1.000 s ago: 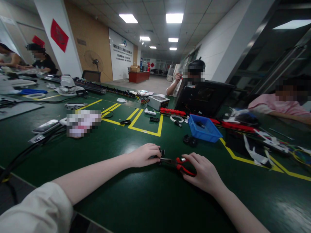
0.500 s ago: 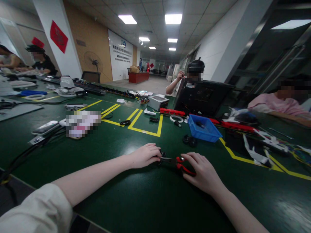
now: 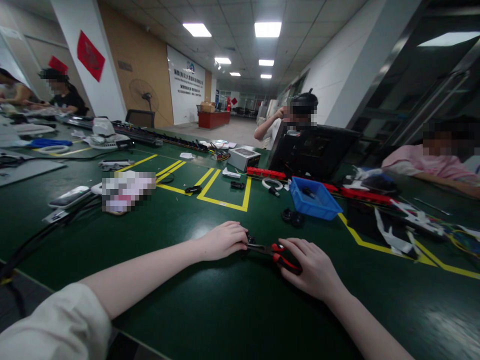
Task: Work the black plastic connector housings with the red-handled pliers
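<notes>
Just above the green tabletop, my left hand is closed on a small black part. Most of that part is hidden behind my fingers, so its kind cannot be made out. My right hand grips a pair of red-and-black-handled long-nose pliers. The pliers' thin metal jaws point left and reach the black part at my left fingertips. Whether the jaws are clamped on it is too small to tell. Some round black pieces lie beyond my right hand.
A blue plastic bin holding a small dark item stands at the right. Nearby lie a white coiled cable and a red strip. A phone and black cables lie left. A person sits behind a black panel.
The pliers' handles have shifted very slightly, while both hands stay almost in place. Across the table, the person's raised hand and head have moved a little to the right.
</notes>
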The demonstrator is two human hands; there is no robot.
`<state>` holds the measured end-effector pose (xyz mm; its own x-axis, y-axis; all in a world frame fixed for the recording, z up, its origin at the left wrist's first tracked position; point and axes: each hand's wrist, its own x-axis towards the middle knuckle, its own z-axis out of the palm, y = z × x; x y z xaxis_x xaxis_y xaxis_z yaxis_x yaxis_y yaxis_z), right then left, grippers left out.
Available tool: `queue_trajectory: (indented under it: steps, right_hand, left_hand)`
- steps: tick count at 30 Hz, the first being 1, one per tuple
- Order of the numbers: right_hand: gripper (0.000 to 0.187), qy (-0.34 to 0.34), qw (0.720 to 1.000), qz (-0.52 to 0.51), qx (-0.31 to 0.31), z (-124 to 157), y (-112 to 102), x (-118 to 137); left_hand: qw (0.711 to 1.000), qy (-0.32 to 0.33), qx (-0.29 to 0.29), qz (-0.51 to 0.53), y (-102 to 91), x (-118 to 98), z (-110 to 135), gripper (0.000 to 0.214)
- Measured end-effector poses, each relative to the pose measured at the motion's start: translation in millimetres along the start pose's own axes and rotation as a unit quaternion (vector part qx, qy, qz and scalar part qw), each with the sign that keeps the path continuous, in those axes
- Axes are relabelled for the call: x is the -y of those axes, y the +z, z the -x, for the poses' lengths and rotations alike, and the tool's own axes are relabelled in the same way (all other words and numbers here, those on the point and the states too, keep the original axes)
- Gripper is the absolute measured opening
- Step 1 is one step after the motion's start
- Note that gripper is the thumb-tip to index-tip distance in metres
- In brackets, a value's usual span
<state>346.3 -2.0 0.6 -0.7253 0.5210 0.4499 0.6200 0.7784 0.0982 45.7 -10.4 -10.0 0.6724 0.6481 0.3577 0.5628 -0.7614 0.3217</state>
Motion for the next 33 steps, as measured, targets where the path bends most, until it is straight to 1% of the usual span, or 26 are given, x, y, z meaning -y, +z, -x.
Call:
queue_trajectory:
  steps: [6, 13, 18, 22, 29, 33]
  right_hand:
    - [0.05, 0.014, 1.0, -0.001, -0.015, 1.4, 2.3, -2.2]
    - [0.049, 0.014, 1.0, -0.01, -0.009, 0.9, 3.6, -1.8]
    - [0.05, 0.013, 1.0, -0.012, -0.009, -0.1, 4.6, -1.4]
    - [0.05, 0.003, 1.0, -0.004, -0.012, -1.4, 4.5, 1.5]
    - [0.04, 0.002, 1.0, -0.008, 0.011, -2.9, 2.4, 6.9]
    - [0.039, 0.008, 1.0, -0.012, 0.019, -3.8, -0.4, 7.5]
  left_hand:
    - [1.0, 0.004, -0.004, -0.002, 0.6, 0.6, 0.4, 0.01]
    - [1.0, 0.008, -0.003, 0.016, 0.1, 2.0, 0.5, 0.013]
    - [1.0, 0.009, 0.007, 0.028, -0.5, 2.3, 0.3, 0.015]
    - [0.999, 0.022, 0.017, 0.027, -0.4, 2.3, 0.1, 0.018]
    - [0.999, 0.029, 0.014, 0.036, -1.1, 1.9, 0.4, 0.016]
    - [0.999, 0.034, 0.002, 0.034, -3.2, -0.4, 1.3, 0.024]
